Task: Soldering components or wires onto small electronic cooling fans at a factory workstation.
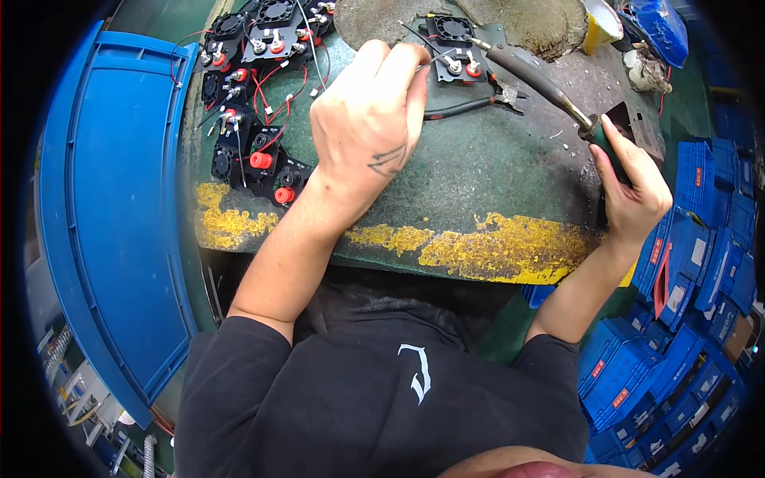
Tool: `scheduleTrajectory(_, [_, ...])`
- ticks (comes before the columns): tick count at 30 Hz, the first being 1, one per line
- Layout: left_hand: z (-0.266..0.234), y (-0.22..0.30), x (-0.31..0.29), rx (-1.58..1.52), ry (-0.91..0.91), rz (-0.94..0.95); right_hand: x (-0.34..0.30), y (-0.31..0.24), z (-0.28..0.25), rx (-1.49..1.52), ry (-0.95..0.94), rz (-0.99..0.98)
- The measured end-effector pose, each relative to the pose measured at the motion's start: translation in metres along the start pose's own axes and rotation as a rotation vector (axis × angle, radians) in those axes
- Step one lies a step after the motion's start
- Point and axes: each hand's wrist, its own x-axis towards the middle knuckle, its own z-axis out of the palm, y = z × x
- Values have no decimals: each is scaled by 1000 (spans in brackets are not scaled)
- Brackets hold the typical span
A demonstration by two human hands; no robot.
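Note:
My right hand is closed around the green handle of a soldering iron. The iron slants up and left, its tip at the edge of a black panel with a small fan and metal and red terminals. Left of that panel, my left hand is closed in a pinch, its back toward me. From its fingertips a thin grey wire reaches the panel's terminals; whether it is solder cannot be told. Diagonal cutters with dark handles lie just below the panel, their handle ends hidden behind my left hand.
Several black fan panels with red terminals and loose wires crowd the bench's left side. A yellow tub and a blue bag stand far right. The bench's front edge has worn yellow paint. Blue crates are stacked at right.

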Motion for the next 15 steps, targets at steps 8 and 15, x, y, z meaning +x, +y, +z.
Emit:
scheduleTrajectory(8, [1, -2, -1, -10, 0, 5, -3, 4, -2, -27, -108, 55])
scheduleTrajectory(15, [0, 0, -1, -7, -10, -5, -3, 3, -3, -27, -125, 73])
